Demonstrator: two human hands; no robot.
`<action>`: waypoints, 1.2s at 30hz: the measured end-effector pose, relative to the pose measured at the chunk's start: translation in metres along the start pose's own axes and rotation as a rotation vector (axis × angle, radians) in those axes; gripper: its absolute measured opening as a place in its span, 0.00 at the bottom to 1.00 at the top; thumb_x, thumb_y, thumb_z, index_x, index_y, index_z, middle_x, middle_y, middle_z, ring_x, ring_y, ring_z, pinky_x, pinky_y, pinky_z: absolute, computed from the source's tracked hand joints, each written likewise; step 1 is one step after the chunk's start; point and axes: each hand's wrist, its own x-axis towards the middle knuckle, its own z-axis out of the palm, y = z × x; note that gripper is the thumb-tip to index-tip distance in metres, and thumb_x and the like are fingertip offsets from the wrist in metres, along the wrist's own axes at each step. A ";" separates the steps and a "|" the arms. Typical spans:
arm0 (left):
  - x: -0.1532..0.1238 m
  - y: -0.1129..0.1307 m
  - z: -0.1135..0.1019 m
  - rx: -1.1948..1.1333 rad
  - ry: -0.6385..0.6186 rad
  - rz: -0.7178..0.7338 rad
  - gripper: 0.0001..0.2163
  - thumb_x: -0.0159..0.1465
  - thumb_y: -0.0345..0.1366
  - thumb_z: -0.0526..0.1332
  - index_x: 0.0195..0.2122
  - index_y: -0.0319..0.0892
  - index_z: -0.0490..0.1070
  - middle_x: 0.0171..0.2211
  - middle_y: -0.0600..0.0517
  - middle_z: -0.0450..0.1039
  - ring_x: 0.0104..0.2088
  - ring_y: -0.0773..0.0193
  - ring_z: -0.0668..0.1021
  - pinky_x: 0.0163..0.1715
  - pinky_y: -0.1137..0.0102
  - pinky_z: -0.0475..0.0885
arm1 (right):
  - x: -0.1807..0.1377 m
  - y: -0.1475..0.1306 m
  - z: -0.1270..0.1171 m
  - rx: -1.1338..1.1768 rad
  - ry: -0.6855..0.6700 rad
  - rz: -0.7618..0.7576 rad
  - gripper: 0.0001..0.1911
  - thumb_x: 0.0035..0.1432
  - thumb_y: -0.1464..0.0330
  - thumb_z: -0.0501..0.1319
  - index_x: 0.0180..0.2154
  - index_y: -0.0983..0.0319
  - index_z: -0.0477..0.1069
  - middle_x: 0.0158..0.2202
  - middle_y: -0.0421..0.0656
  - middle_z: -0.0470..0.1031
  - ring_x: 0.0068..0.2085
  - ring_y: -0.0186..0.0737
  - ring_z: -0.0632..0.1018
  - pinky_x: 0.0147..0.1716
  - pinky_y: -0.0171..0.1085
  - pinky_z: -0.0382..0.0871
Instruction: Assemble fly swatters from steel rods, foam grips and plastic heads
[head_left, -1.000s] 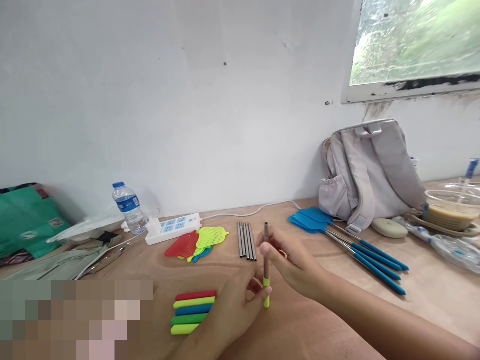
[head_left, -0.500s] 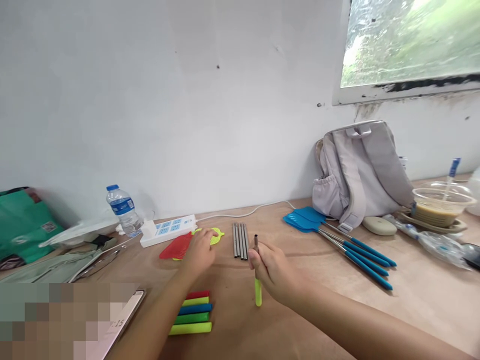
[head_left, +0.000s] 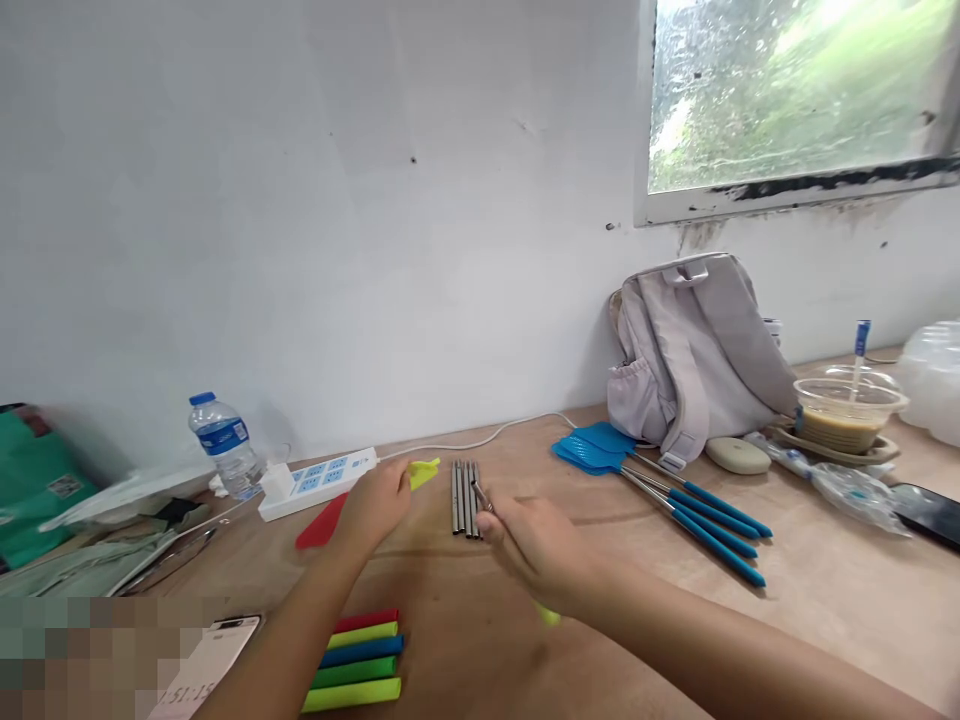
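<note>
My left hand (head_left: 377, 505) is closed on a yellow fly swatter head (head_left: 424, 472), whose narrow end sticks out to the right. Beneath that hand lies a red swatter head (head_left: 321, 522), partly covered. My right hand (head_left: 536, 545) grips a metal rod (head_left: 481, 493) with a yellow-green handle (head_left: 550, 614); the rod's bare tip leans toward the left hand, and the fingers hide its middle. Between the hands, several metal tubes (head_left: 465, 500) lie side by side. Nearer me is a row of coloured handle sleeves (head_left: 360, 653) in red, yellow, blue and green.
Blue fly swatters (head_left: 701, 515) lie at right, before a grey backpack (head_left: 686, 360). A white power strip (head_left: 319, 482) and water bottle (head_left: 225, 440) stand back left. A phone (head_left: 210, 660) lies front left. A drink cup (head_left: 847, 410) stands far right.
My left hand has lifted the yellow swatter head off the red one. My right hand has tilted the upright rod so its tip points left. The view has shifted slightly.
</note>
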 end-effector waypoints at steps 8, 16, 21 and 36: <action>-0.079 0.058 -0.081 -0.754 -0.082 0.007 0.13 0.51 0.49 0.56 0.27 0.44 0.64 0.21 0.57 0.64 0.23 0.67 0.68 0.21 0.75 0.63 | -0.014 -0.028 -0.063 -0.197 0.032 -0.179 0.11 0.63 0.65 0.44 0.44 0.56 0.59 0.26 0.39 0.68 0.25 0.35 0.68 0.23 0.32 0.53; -0.105 0.074 -0.088 -0.799 -0.121 -0.072 0.16 0.50 0.52 0.59 0.26 0.44 0.62 0.20 0.58 0.61 0.22 0.69 0.67 0.20 0.75 0.61 | -0.025 -0.045 -0.070 -0.497 -0.001 -0.410 0.12 0.62 0.69 0.46 0.46 0.55 0.62 0.25 0.36 0.65 0.23 0.31 0.65 0.22 0.33 0.49; -0.100 0.067 -0.086 -0.417 0.006 0.095 0.13 0.56 0.49 0.55 0.31 0.45 0.64 0.26 0.56 0.67 0.29 0.63 0.70 0.27 0.71 0.65 | -0.021 -0.039 -0.065 -0.600 0.054 -0.434 0.10 0.61 0.69 0.49 0.41 0.57 0.67 0.24 0.36 0.65 0.22 0.30 0.63 0.21 0.34 0.48; -0.105 0.075 -0.077 -0.190 0.251 0.402 0.08 0.59 0.42 0.55 0.28 0.45 0.60 0.22 0.57 0.65 0.25 0.64 0.69 0.23 0.71 0.61 | -0.017 -0.028 -0.051 -0.536 0.176 -0.536 0.03 0.60 0.69 0.51 0.33 0.60 0.57 0.30 0.39 0.70 0.23 0.31 0.68 0.22 0.32 0.51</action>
